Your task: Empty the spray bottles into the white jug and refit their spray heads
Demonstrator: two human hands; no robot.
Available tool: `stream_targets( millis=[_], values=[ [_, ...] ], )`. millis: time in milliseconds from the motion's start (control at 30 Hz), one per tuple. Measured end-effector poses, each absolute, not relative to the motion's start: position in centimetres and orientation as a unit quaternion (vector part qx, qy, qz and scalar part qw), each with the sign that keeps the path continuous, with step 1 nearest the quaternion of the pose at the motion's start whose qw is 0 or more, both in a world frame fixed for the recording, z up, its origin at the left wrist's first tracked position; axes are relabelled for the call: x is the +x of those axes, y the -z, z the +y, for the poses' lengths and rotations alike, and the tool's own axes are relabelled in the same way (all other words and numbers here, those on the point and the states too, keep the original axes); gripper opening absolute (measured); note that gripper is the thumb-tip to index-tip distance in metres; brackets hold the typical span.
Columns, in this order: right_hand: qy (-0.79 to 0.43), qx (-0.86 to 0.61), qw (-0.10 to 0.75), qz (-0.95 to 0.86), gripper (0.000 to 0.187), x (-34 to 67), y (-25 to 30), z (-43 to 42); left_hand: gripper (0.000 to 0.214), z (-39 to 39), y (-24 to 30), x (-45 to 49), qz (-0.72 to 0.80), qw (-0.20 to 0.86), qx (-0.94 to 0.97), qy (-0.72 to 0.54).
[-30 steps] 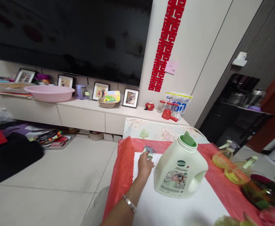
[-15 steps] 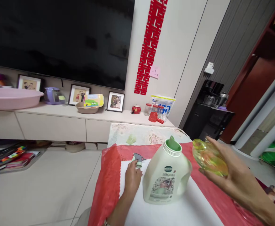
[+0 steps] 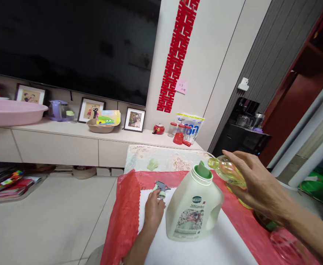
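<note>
A pale green detergent jug (image 3: 193, 210) with an open green spout stands on a white sheet (image 3: 205, 250) over a red cloth (image 3: 122, 217). My right hand (image 3: 256, 184) holds a clear yellow bottle (image 3: 227, 170) tilted, its open neck pointing at the jug's spout from the right. My left hand (image 3: 153, 210) rests on the white sheet left of the jug, its fingers on a grey and green spray trigger head (image 3: 161, 187).
A small green cap (image 3: 153, 164) lies on the floral tablecloth beyond the red cloth. A low cabinet (image 3: 67, 143) along the wall carries a pink basin (image 3: 12, 112), photo frames, jars and a red teapot (image 3: 159, 129). A large dark screen hangs above. Tiled floor lies to the left.
My right hand came into view holding the yellow bottle, then tipped it so its neck points at the jug's spout. My left hand stayed on the trigger head.
</note>
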State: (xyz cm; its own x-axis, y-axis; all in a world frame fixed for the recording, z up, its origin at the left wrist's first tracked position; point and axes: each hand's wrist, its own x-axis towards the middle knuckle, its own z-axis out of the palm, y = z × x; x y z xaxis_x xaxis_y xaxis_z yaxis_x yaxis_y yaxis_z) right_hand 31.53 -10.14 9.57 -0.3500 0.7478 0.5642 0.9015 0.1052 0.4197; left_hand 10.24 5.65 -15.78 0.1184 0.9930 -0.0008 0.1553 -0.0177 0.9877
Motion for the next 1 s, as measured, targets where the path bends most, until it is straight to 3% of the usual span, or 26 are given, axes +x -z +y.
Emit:
stream_targets(
  millis=[1000],
  values=[
    [0.436,-0.5,0.041,-0.747,0.059,31.0,-11.9,-9.2,0.037,5.8,15.9,10.3,0.501,0.494,0.564,-0.432]
  ],
)
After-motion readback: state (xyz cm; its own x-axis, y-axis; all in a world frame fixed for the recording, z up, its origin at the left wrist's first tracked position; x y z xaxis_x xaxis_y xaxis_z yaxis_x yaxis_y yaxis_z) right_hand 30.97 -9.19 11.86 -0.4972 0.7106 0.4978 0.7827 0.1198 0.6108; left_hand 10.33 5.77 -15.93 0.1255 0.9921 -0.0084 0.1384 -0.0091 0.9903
